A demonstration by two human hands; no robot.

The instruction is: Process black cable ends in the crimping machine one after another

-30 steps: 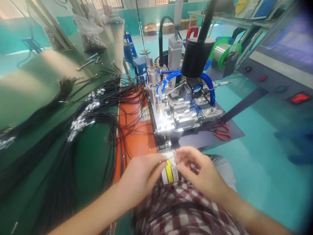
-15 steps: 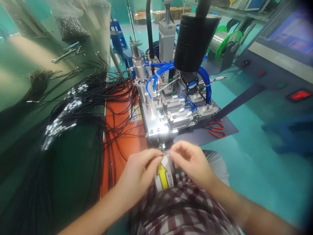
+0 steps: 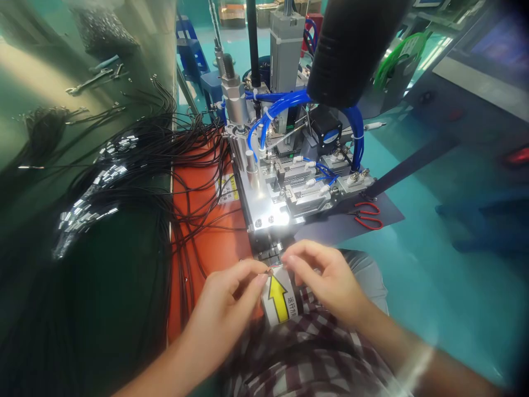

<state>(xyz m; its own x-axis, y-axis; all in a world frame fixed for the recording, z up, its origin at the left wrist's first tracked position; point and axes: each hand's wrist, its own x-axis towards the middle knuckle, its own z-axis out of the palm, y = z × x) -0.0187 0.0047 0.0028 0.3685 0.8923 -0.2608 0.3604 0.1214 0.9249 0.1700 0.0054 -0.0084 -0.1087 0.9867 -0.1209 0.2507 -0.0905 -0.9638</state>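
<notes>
Looking well up and to the left of my left hand (image 3: 227, 300), I count one open-ended wrench (image 3: 88, 81). Nearer that hand, black cables (image 3: 136, 124) lie in a mass too dense to count, some crossing the orange panel (image 3: 206, 242). One white-and-yellow label (image 3: 227, 188) sits on the panel above the hand, its print too small for me to read. My left thumb and forefinger pinch one thin wire piece (image 3: 274, 267), which reaches toward my right hand (image 3: 326, 275). Just below it, between my hands, one sticker (image 3: 281, 300) bears one yellow arrow and "运行方", the rest cut off. Ahead of both hands stands one machine (image 3: 289, 182). My right thumb and forefinger are drawn close together; I cannot tell whether they grip the wire. Beyond them, up and right, lies one red-handled cutting tool (image 3: 369, 215).
</notes>
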